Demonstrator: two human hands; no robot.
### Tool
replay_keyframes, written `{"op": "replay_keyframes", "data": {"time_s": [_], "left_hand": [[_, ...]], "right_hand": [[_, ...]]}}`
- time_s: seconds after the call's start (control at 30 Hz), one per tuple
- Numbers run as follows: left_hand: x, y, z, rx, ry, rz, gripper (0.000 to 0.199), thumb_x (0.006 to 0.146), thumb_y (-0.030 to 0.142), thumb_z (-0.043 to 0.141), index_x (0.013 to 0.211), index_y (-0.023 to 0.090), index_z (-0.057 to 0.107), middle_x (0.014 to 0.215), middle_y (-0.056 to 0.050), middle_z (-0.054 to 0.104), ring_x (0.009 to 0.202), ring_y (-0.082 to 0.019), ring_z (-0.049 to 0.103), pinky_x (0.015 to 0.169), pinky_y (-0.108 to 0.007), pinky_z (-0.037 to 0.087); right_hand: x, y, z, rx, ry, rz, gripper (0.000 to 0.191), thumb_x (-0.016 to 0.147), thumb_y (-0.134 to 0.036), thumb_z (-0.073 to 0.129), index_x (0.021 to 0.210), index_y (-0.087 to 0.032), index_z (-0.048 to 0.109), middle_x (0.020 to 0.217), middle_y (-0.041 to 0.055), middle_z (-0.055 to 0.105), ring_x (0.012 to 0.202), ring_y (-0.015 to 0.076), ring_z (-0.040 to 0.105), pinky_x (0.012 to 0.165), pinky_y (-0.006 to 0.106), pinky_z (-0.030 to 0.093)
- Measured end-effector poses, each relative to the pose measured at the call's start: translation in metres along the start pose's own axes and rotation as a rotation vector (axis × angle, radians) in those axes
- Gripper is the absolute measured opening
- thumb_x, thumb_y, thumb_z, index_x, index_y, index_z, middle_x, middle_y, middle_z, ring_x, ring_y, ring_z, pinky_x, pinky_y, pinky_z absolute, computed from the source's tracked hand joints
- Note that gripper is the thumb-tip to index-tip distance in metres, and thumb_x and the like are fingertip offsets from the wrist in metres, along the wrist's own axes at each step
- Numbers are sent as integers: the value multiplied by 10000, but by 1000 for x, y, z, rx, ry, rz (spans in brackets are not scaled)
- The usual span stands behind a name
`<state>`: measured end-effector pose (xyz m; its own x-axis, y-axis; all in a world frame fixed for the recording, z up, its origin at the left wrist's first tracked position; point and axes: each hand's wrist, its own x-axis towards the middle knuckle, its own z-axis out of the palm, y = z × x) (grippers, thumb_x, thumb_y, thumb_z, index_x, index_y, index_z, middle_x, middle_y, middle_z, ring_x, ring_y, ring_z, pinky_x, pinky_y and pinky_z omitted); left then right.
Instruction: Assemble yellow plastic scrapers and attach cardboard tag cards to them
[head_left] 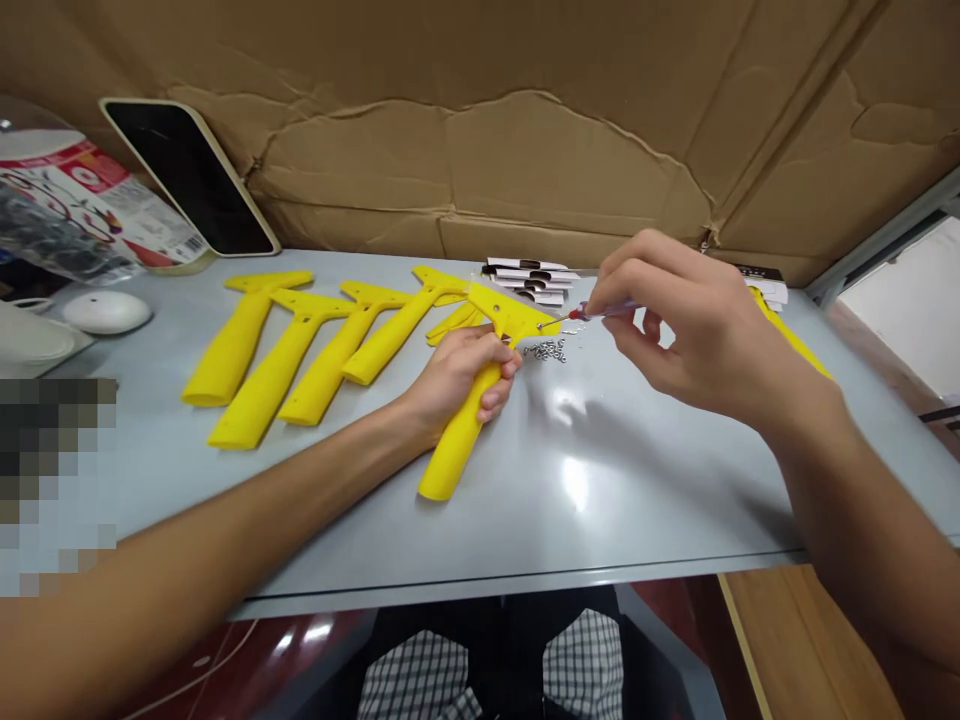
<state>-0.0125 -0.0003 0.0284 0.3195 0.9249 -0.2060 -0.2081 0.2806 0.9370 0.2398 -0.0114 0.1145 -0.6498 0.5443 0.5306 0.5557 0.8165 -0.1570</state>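
The left hand (457, 378) is clamped round the shaft of a yellow plastic scraper handle (459, 445), which sits near the middle of the desk (525, 575). Its long axis slants from the butt, toward the front edge, up to the T-shaped head, toward the far edge. The right hand (694, 325) pinches a slim screwdriver (604, 312), held roughly crosswise from the right, with its thin tip at the head's right end (touching or just short of it, hard to tell from here). That hand is the nearer to the tip. A small heap of metal fasteners (547, 350) lies just beside the head, and more yellow handles (259, 370) lie toward the left.
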Motion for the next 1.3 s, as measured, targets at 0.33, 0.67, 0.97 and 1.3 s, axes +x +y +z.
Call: {"op": "replay_keyframes", "data": {"time_s": [0.33,0.67,0.97,1.3], "left_hand": [[1,-1,-2,-4,0,-13,178,728,287,725,638,208,592,428,-5,476,298,-100,365,296,-223,296],[-5,4,7,52,13,21,176,696,274,720,671,222,555,486,25,497,326,-85,382,311,-214,309],[-6,3,7,96,-11,30,181,704,284,717,670,228,548,437,40,480,305,-86,378,326,-212,307],[-4,1,4,127,-26,29,162,736,283,696,666,220,564,406,19,475,303,-99,392,326,-210,290]], "right_hand": [[-13,6,11,-76,77,118,170,1141,-270,531,1130,-301,697,961,60,760,814,272,737,719,443,611],[-23,21,15,-8,224,35,26,1068,-298,720,1080,-275,723,1023,36,803,863,229,785,724,377,652],[-21,6,18,-121,217,22,67,1007,-280,660,977,-256,605,687,-42,624,509,141,534,547,331,423],[-26,14,13,-173,199,142,239,1077,-492,684,991,-270,657,635,-15,625,571,204,631,575,355,456]]}}
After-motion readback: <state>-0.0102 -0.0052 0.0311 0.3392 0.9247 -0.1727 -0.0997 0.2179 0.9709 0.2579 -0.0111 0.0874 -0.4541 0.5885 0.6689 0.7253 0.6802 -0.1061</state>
